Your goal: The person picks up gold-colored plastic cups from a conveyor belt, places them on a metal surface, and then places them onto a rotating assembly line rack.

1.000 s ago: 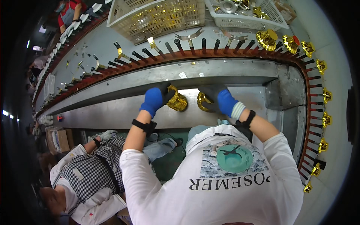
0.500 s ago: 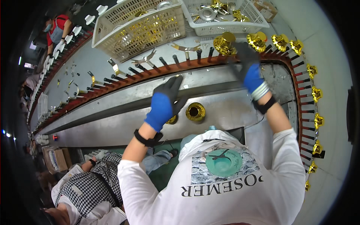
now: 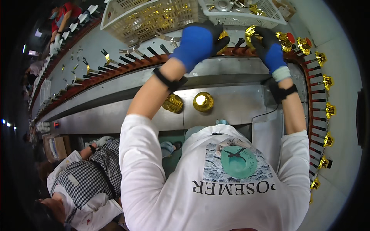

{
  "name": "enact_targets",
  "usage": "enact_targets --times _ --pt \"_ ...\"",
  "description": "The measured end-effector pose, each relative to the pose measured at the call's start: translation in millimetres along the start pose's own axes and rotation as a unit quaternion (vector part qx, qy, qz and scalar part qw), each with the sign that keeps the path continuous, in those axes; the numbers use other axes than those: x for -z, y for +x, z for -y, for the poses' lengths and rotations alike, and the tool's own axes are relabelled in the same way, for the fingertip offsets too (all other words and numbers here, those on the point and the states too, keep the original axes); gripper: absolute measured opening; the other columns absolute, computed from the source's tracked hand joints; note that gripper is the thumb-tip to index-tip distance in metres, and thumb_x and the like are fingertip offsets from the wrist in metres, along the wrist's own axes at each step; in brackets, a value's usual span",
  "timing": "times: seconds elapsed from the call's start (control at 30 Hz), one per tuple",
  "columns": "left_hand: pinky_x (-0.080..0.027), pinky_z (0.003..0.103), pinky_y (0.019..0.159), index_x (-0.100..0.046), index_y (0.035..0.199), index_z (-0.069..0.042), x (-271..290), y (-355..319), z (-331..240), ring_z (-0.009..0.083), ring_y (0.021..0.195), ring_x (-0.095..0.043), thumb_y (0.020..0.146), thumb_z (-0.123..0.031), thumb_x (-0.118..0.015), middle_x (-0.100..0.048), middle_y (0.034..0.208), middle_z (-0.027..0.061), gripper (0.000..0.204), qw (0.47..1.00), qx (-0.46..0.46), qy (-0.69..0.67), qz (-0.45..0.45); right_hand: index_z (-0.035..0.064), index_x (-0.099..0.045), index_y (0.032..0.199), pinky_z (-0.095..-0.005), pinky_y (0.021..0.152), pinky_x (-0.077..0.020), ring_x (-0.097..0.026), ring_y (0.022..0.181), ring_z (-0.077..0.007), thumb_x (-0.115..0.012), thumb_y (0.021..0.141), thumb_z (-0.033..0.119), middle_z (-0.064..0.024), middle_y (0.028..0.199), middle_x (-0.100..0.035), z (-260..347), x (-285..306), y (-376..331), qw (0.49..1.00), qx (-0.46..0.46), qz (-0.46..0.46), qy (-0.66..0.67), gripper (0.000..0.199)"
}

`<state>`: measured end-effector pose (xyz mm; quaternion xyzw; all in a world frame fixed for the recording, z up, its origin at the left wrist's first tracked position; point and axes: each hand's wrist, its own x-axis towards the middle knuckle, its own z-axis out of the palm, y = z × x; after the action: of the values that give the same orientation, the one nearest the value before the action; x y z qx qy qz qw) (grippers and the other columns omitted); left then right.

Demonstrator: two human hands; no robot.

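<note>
My left hand (image 3: 202, 40), in a blue and dark grey glove, is at the row of black-tipped spindles. Its fingers are closed round a shiny gold metal piece (image 3: 222, 35), mostly hidden by the glove, so I cannot tell its shape. My right hand (image 3: 266, 45), gloved the same way, grips the side of a gold flared cup (image 3: 250, 35) on the line. Nearer me, two more gold cups, a left one (image 3: 173, 103) and a right one (image 3: 202, 101), stand on the metal bench (image 3: 235, 104).
Past the spindle line (image 3: 146, 59) stand a deep cream plastic basket (image 3: 150, 23) and a white basket (image 3: 246, 17) of metal parts. Gold cups (image 3: 327, 82) sit on spindles round the right bend. A co-worker in a checked apron (image 3: 96, 177) is at my left; another person (image 3: 63, 19) works far left.
My left hand has moved right and away, onto the gold piece. My right hand has closed on a cup. The spindle line has shifted right, and the bench's left cup is uncovered.
</note>
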<state>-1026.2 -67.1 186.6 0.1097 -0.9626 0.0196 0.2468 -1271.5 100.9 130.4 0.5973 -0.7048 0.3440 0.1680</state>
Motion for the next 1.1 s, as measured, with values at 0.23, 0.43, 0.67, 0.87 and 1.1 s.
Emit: enact_targets --times 0.23,0.43,0.67,0.87,1.1 --pt "-0.059 0.048 0.076 -0.077 0.114 -0.006 27 -190 44 0.0402 0.089 -0.075 0.096 -0.052 -0.071 -0.077 0.097 0.02 0.05 0.951 0.198 -0.067 0.23 0.006 -0.06 0.145 -0.0507 0.089 -0.0571 -0.071 0.102 -0.0433 -0.078 0.089 0.026 -0.024 0.115 -0.073 126 -16 -89 0.948 0.03 0.247 0.199 0.063" --pt "-0.059 0.052 0.072 -0.078 0.105 -0.01 -61 -275 53 0.043 0.083 -0.073 0.092 -0.054 -0.075 -0.075 0.087 0.0218 0.045 0.908 0.323 -0.06 0.259 0.0073 -0.063 0.138 -0.0546 0.083 -0.0551 -0.071 0.098 -0.0423 -0.074 0.09 0.032 -0.02 0.108 -0.074 159 -95 -142 0.927 0.045 0.324 0.182 0.055" --pt "-0.056 0.053 0.065 -0.065 0.135 -0.002 -47 -265 30 0.041 0.079 -0.073 0.094 -0.052 -0.071 -0.074 0.107 0.0222 0.065 0.937 0.234 0.075 0.247 0.0097 -0.059 0.146 -0.0518 0.109 -0.0492 -0.063 0.127 -0.0392 -0.076 0.088 0.044 -0.0208 0.136 -0.066 151 -91 -157 0.947 0.066 0.287 0.127 0.07" --pt "-0.059 0.051 0.075 -0.064 0.137 0.002 10 -92 -50 0.0449 0.086 -0.074 0.092 -0.032 -0.079 -0.073 0.11 0.0297 0.058 0.989 0.048 -0.124 0.058 0.0065 -0.061 0.145 -0.052 0.108 -0.0495 -0.063 0.125 -0.042 -0.075 0.092 0.037 -0.0232 0.137 -0.067 0 13 -77 0.998 -0.018 -0.009 -0.061 0.062" --pt "-0.059 0.051 0.08 -0.067 0.133 -0.007 -61 96 -59 0.0424 0.095 -0.073 0.096 -0.046 -0.071 -0.074 0.114 0.0243 0.054 0.997 0.011 -0.061 0.043 0.0114 -0.061 0.147 -0.0491 0.112 -0.0485 -0.061 0.131 -0.046 -0.063 0.096 0.061 -0.0295 0.139 -0.065 -139 12 14 0.962 -0.263 0.076 0.008 0.072"
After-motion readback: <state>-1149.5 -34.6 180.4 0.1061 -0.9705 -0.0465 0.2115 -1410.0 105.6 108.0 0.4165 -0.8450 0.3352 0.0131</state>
